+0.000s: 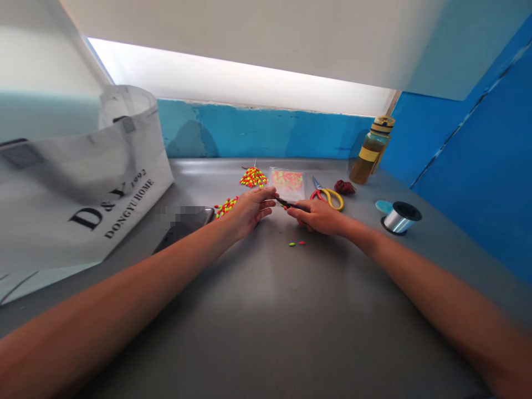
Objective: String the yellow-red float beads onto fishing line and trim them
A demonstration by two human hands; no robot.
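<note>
My right hand (316,216) is closed around a slim dark tool, which looks like pliers (294,205), its tip pointing toward my left hand. My left hand (252,210) has thumb and forefinger drawn together at that tip, the other fingers partly curled; whatever they pinch is too small to make out. A small red and yellow bead shows just beneath the tool. On the grey table (257,310) in front of my hands lie a green bead (292,244) and a red bead (302,243). Behind my left wrist is a loose pile of red and yellow-green beads (226,207).
Farther back are a bead cluster (253,177) and a clear bag of beads (287,183). Scissors (332,198), dark red yarn (344,187), a line spool (401,218), a teal disc (384,206) and a bottle (371,152) stand right. A phone (183,227) and large white bag (124,166) occupy the left.
</note>
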